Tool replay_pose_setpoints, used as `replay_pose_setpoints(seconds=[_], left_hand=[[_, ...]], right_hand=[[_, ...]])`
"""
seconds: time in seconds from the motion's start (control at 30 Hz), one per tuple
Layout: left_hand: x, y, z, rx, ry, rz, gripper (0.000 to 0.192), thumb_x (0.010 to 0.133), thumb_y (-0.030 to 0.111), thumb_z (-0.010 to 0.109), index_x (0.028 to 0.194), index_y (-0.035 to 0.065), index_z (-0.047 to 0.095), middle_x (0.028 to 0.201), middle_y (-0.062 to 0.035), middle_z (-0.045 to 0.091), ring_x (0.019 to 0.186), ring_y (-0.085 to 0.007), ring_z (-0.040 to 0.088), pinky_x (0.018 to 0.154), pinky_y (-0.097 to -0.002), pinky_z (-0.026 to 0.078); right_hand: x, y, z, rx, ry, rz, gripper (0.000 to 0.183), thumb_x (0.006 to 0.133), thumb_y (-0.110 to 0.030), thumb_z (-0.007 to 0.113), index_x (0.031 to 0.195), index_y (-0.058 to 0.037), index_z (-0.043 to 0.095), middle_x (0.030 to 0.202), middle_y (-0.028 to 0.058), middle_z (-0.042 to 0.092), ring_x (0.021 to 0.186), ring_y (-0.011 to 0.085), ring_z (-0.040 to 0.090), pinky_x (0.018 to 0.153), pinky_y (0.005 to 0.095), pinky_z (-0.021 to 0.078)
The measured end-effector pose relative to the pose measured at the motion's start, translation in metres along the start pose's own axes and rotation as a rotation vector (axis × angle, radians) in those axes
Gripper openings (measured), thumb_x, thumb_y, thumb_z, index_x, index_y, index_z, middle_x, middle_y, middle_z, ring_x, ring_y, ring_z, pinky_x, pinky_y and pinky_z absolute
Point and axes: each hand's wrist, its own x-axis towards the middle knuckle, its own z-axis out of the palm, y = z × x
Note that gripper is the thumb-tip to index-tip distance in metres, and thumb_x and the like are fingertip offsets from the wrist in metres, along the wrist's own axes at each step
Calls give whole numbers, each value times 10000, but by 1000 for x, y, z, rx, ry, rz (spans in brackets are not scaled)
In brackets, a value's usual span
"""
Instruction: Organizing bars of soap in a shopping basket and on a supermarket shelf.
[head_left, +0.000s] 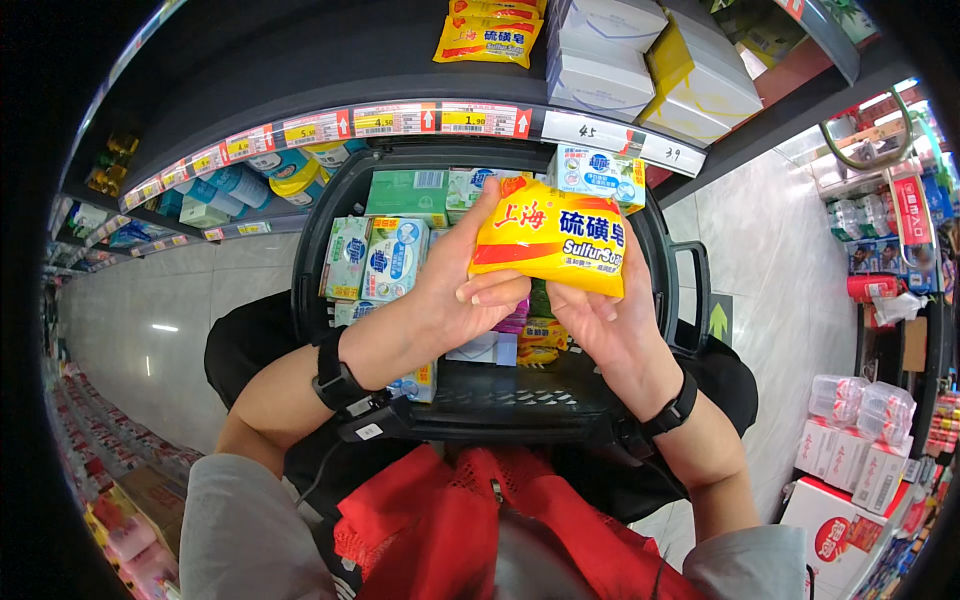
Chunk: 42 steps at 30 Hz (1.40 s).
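A yellow and red packet of sulfur soap (555, 236) is held level between my two hands, above a black plastic basket (517, 431). My left hand (469, 289) grips its left end, thumb on top and fingers curled below. The right end is in my right hand (611, 319). Beneath, the basket holds green and white soap boxes (394, 259), a plain green box (407, 193) and smaller yellow packets (544, 334). Another white and blue box (598, 172) lies at the basket's far right. What lies right under the held packet is hidden.
Ahead, a dark shelf (337, 67) carries yellow soap packets (487, 41) and white cartons (604, 64), with price tags along its edge. Tubs and bottles (240, 184) fill a lower shelf at left. Stacked cartons (847, 525) stand on the right; packaged goods lie at lower left.
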Motion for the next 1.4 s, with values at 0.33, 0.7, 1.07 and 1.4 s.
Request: replay_pose_setpoints(seconds=[0.33,0.7,1.07,1.4], left_hand=[[0,6,0,681,277,310,440,887,430,354,915,16,500,653,-57,567,308,-54,364,299,-167,276],[3,29,-33,1447,402,765,382,898,285,410,750,-39,548,536,-72,507,433,-104,460,414,-249,360],[-9,58,-32,1870,384,547,244,835,189,518,737,-31,560,537,-111,518,454,-84,452,429,-245,339],[43,164,3,1770,370,912,185,840,146,528,906,-13,596,765,-52,616,707,-79,594,627,-185,488]], right_hand=[[14,-13,21,-996,635,-576,303,898,-291,400,1004,-27,502,906,65,594,743,136,593,654,236,475],[26,-12,-5,-1394,680,-743,327,904,-235,413,738,16,542,637,-2,522,563,28,419,508,200,354],[18,-33,-7,-1934,706,-471,240,849,-184,501,683,-11,516,502,15,470,465,50,392,431,229,306],[130,-75,35,-2580,569,-749,157,744,-148,582,709,5,588,658,177,584,626,320,583,564,367,457]])
